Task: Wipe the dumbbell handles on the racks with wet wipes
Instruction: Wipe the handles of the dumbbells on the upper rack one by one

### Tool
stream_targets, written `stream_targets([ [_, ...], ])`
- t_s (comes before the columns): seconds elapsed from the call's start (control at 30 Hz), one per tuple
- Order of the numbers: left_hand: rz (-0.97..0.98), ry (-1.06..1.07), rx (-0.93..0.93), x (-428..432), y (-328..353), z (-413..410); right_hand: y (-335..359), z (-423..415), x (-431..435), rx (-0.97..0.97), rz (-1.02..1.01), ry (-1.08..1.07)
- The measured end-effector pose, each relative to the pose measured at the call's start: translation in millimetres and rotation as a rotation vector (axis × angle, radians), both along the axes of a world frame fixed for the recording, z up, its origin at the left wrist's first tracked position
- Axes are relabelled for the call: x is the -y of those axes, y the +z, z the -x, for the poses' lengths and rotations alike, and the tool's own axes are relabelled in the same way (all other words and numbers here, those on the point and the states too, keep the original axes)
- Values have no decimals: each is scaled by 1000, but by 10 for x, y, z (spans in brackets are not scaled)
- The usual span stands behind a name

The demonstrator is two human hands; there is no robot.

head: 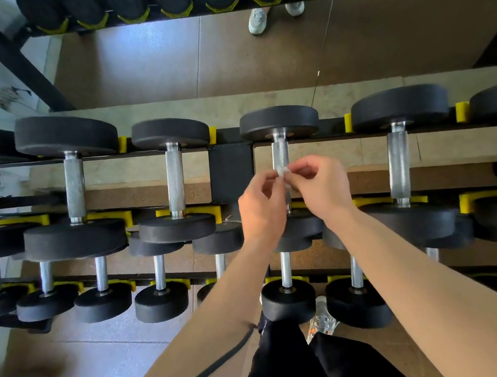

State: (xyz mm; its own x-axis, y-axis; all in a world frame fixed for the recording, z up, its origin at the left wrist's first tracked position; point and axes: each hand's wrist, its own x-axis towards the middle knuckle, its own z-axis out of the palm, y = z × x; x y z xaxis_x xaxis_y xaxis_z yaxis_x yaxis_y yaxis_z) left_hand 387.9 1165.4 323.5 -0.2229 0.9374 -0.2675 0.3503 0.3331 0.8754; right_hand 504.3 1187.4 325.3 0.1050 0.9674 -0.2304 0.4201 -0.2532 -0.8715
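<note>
Hands, left hand (261,209) and right hand (323,185), pinch a small white wipe (282,171) between fingertips above a dumbbell handle (280,152).

Bright daylight, glare on the floor (99,364) lower left — wide-angle bending, blurred edges.

Left hand (261,209): centre of frame, back toward the camera, fingers curled, thumb and forefinger pinching a small white wipe (282,171); bare forearm runs down toward the lower left-centre edge. Right hand (324,190): just right of the left, fingers curled, fingertips pinching the same wipe from the other side; bare forearm runs to the lower right corner. Fingertips of both hands nearly meet; wrists apart.
</note>
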Motion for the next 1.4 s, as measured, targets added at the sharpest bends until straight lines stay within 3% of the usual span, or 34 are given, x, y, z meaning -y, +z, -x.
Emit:
stream_targets([
  [0.2,35,-16,-33,-152,3,160,-63,34,4,-129,55,20],
  [0.43,-1,41,-243,-711,-168,77,-256,247,124,67,63,-328],
  [0.67,-40,-132,-271,-478,-213,173,-387,277,125,140,14,-310],
  [0.97,50,-20,-222,-670,-238,136,-406,263,112,130,77,-311],
  [1.17,180,-262,-301,-414,-270,363,-443,253,107,128,89,-294],
  [1.33,126,-101,-270,-544,-248,237,-460,243,111,125,71,-298],
  [1.4,145,-129,-297,-492,-265,243,-457,242,114,126,57,-301],
])
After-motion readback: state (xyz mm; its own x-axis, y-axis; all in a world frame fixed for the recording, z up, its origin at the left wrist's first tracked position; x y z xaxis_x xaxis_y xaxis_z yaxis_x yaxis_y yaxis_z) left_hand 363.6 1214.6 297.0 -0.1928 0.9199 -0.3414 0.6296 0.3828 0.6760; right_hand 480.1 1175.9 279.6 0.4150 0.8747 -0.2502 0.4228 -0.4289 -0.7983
